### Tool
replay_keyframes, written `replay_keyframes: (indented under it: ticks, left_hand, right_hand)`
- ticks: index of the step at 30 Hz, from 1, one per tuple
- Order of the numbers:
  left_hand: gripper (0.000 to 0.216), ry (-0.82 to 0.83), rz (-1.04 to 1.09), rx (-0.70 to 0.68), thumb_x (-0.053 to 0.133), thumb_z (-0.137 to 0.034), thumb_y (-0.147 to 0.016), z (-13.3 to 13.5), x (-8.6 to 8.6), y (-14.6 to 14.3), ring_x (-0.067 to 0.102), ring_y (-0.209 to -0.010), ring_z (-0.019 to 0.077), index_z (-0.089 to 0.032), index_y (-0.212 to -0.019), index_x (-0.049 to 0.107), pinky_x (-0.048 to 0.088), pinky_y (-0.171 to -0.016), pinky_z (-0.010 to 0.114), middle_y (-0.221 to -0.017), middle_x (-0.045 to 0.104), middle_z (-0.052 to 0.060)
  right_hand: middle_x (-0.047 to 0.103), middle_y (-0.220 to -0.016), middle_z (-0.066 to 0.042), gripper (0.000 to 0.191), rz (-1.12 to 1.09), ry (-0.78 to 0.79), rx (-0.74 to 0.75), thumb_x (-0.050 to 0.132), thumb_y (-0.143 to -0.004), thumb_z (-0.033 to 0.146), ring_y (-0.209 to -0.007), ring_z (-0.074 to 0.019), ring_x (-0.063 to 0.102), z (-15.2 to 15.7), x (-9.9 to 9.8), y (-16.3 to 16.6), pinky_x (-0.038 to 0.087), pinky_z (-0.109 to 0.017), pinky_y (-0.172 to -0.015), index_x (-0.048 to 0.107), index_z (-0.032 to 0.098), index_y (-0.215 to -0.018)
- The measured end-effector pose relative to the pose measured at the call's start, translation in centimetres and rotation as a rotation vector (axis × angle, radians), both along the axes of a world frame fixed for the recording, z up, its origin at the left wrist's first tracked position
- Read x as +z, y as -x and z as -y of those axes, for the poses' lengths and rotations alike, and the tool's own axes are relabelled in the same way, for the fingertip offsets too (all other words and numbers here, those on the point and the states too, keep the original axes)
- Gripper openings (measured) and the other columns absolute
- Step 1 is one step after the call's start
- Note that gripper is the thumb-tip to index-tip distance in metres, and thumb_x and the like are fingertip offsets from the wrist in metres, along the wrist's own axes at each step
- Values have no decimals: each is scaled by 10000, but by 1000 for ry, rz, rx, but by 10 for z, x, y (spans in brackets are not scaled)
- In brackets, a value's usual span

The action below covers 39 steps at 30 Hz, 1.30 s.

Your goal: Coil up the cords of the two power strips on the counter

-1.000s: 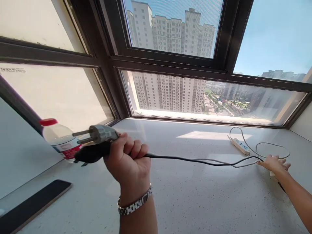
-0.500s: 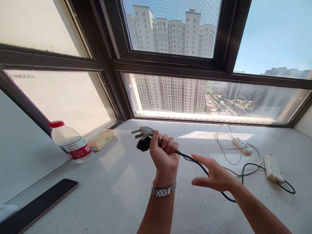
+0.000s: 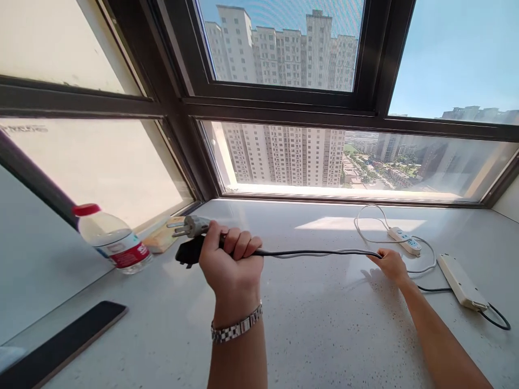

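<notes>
My left hand (image 3: 233, 259) is wrapped round two power cords just behind their plugs. The grey plug (image 3: 190, 226) shows its metal prongs pointing left, and the black plug (image 3: 190, 252) lies beneath it. A black cord (image 3: 308, 252) and a grey cord (image 3: 290, 256) run side by side, stretched nearly straight to my right hand (image 3: 391, 265), which is closed round them. Beyond that hand, the cords lead to a white power strip (image 3: 404, 241) with sockets facing up and to a second white power strip (image 3: 463, 282) lying nearer on the right.
A water bottle (image 3: 115, 240) with a red cap stands at left beside a yellow tissue pack (image 3: 162, 237). A dark flat slab (image 3: 60, 343) lies at front left. Dark-framed windows (image 3: 279, 105) border the white speckled sill (image 3: 324, 324).
My left hand has moved left with the plugs. My right hand has gone from open to closed round the cords and shifted right, pulling them straight. The nearer strip has shifted slightly.
</notes>
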<state>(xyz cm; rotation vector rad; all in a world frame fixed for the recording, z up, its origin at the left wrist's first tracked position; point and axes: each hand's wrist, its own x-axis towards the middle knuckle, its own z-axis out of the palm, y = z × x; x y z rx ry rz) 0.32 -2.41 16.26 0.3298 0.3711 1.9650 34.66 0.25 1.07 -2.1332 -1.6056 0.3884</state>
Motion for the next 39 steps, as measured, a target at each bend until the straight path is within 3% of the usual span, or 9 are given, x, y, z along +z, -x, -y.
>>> replay_keyframes:
  ticks: [4, 7, 11, 16, 22, 27, 31, 35, 39]
  left_hand:
    - [426, -47, -202, 158, 685, -183, -755, -6, -2, -11, 112, -340, 35, -178, -542, 316, 146, -318, 172, -413, 193, -110]
    - [480, -59, -397, 185, 774, -205, -626, -14, -8, -24, 125, -340, 20, -185, -530, 305, 127, -322, 165, -409, 213, -121]
    - [395, -66, -659, 134, 810, -211, -571, -24, -28, -42, 246, -350, 34, -178, -558, 416, 184, -333, 158, -425, 313, -104]
    - [273, -164, -847, -40, 828, -191, -569, -30, -58, -72, 425, -489, 87, -159, -635, 565, 343, -429, 174, -547, 501, -40]
    - [341, -363, -896, -346, 844, -251, -567, -20, -79, -110, 386, -499, 98, -162, -532, 517, 364, -485, 230, -519, 456, -29]
    - [357, -545, -1083, -492, 817, -306, -641, -5, -90, -130, 355, -507, 102, -168, -564, 497, 313, -493, 252, -537, 446, -19]
    - [366, -593, -1029, -568, 786, -330, -641, -1, -96, -140, 361, -552, 103, -181, -684, 454, 319, -505, 237, -611, 452, -27]
    - [389, -543, -969, -517, 790, -322, -620, 0, -95, -142, 397, -591, 118, -196, -741, 442, 350, -540, 247, -658, 457, -25]
    - [238, -543, -982, -430, 711, -352, -738, 1, -95, -140, 503, -713, 178, -197, -767, 533, 417, -666, 300, -690, 495, 11]
  right_hand:
    - [494, -570, 12, 378, -40, 164, 332, 647, -698, 548, -541, -129, 411, 24, 49, -13, 257, -247, -497, 605, 172, -694]
    - [518, -589, -2, 415, 36, 45, 346, 550, -786, 572, -532, -134, 418, 51, 90, -5, 262, -251, -492, 676, 180, -833]
    - [383, -462, 13, 540, 167, -204, 333, 427, -874, 592, -450, -111, 320, 76, 117, 13, 207, -264, -475, 545, 196, -527]
    - [141, -460, 45, 591, 151, -606, 465, 443, -895, 463, -445, -88, 145, 83, 115, 29, 143, -278, -471, 205, 197, -424]
    - [186, -458, 47, 508, -72, -871, 653, 423, -916, 291, -417, -83, 186, 77, 108, 54, 165, -277, -466, 202, 198, -468]
    - [402, -519, 14, 399, -421, -987, 468, 407, -932, 365, -457, -111, 363, 69, 88, 83, 270, -268, -472, 437, 204, -568]
    - [475, -686, -8, 341, -659, -990, 345, 337, -941, 445, -523, -128, 417, 67, 76, 99, 338, -271, -494, 528, 202, -798]
    - [506, -926, -36, 331, -657, -920, 324, 339, -932, 499, -619, -132, 459, 65, 75, 104, 410, -285, -570, 498, 225, -1028]
    - [456, -1181, -92, 452, -574, -889, 301, 290, -930, 590, -913, -207, 513, 65, 77, 105, 471, -384, -770, 446, 253, -1188]
